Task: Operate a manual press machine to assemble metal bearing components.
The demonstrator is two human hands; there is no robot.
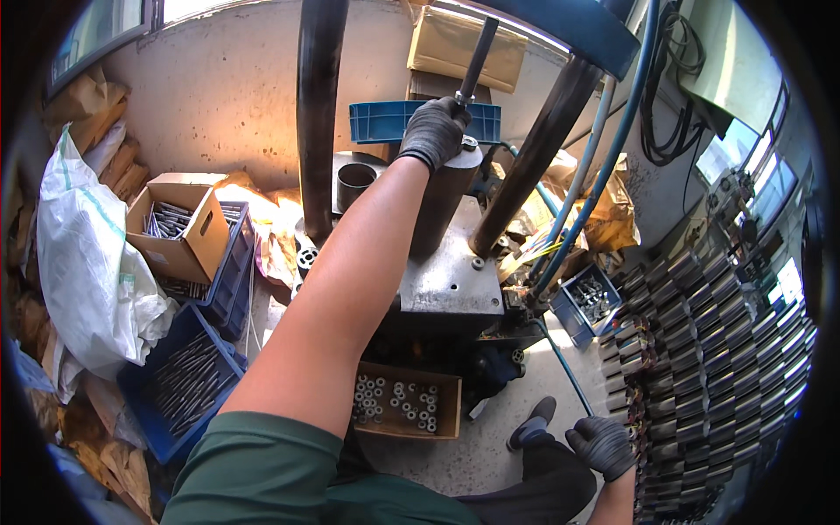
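Grey knit gloves cover both of our hands. Our left hand (435,131) is stretched far out, its grip closed around the dark lever handle (477,59) of a press, low on the handle where it meets the top of a dark steel cylinder (442,197) standing upright on the machine's grey base plate (451,280). Two thick black columns (317,114) rise from the machine, one left of the arm, one leaning off to the right.

Our right hand (602,444) hangs near, low on the right, fingers curled loosely beside the stack of ribbed metal parts (717,359); whether it holds one we cannot tell (the palm faces away). It sits just over our dark trouser knee, with one shoe (532,423) on the concrete floor beside it.

Around the press:
- a shallow cardboard tray of small pale bushings (407,404), near, at the foot of the machine;
- a small blue bin of metal bits (588,302), right of the base plate;
- a blue crate (385,121) far behind the lever, with a cardboard box (455,44) above it;
- a short black tube section (354,184) left of the cylinder;
- an open cardboard box of steel rods (175,229), resting on a blue crate, left;
- another blue crate of long thin rods (179,381), nearer, left;
- a big white sack (83,254) at the far left edge;
- blue hoses (604,166) running down the right side of the machine.
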